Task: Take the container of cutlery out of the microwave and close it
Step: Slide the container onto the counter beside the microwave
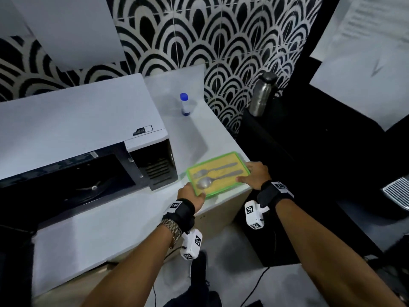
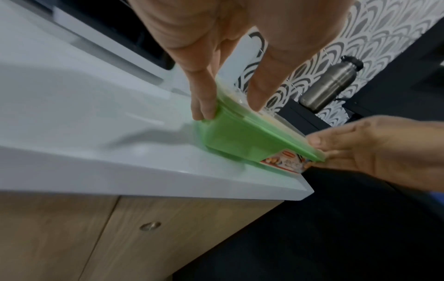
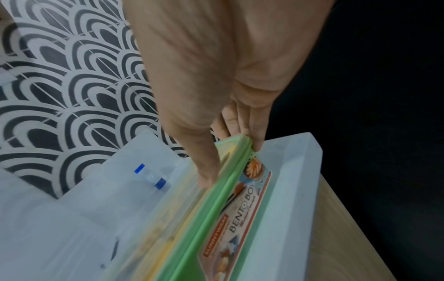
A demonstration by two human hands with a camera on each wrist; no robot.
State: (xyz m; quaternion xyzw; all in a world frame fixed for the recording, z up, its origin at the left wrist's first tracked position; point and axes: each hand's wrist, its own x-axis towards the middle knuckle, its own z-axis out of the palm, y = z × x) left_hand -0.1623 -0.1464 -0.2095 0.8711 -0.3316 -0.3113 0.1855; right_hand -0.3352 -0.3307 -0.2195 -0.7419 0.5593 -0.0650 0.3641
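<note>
We are gripping the green container (image 1: 218, 173) of cutlery with our left hand (image 1: 191, 194) and right hand (image 1: 257, 175) at opposite ends, right of the microwave (image 1: 77, 138). It is sitting at the counter's corner; releasing carelessly risks tipping it off.

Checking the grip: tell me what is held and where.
Both hands hold the green container: left hand at its near-left end, right hand at its right end.
</note>
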